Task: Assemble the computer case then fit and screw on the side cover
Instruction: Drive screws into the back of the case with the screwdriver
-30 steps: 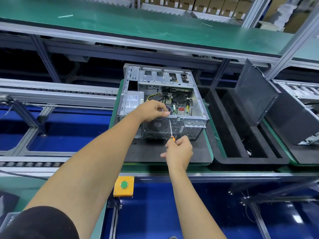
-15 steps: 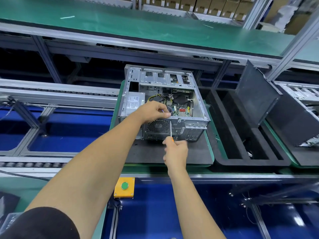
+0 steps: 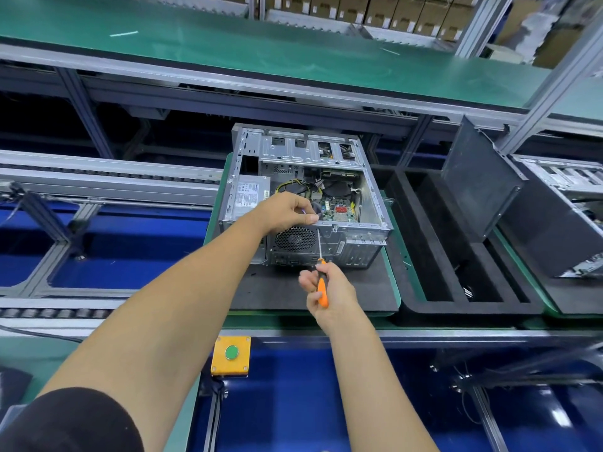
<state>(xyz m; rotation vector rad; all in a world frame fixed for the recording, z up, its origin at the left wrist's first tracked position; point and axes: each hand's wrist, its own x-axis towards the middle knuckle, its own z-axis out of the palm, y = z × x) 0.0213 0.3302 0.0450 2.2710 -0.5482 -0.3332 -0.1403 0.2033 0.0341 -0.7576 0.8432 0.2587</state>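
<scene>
Since a moment ago my right hand [image 3: 329,287] has slid down the orange screwdriver [image 3: 321,282], fingers curled round its handle (tip up at the rear top edge). My left hand [image 3: 287,212] pinches something small at that edge. The open computer case [image 3: 355,236] lies on a black foam pad [image 3: 375,288].

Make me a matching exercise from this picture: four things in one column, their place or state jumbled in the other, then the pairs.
Things:
1. screwdriver
2. computer case
3. green push button
4. dark side cover

Places or states:
A. set in a yellow box on the near rail
B. gripped by the right hand, shaft pointing up at the case's rear edge
C. leaning upright, right of the empty foam tray
D. lying open on a black mat, the left hand at its rim

Pairs: 1-B, 2-D, 3-A, 4-C
</scene>
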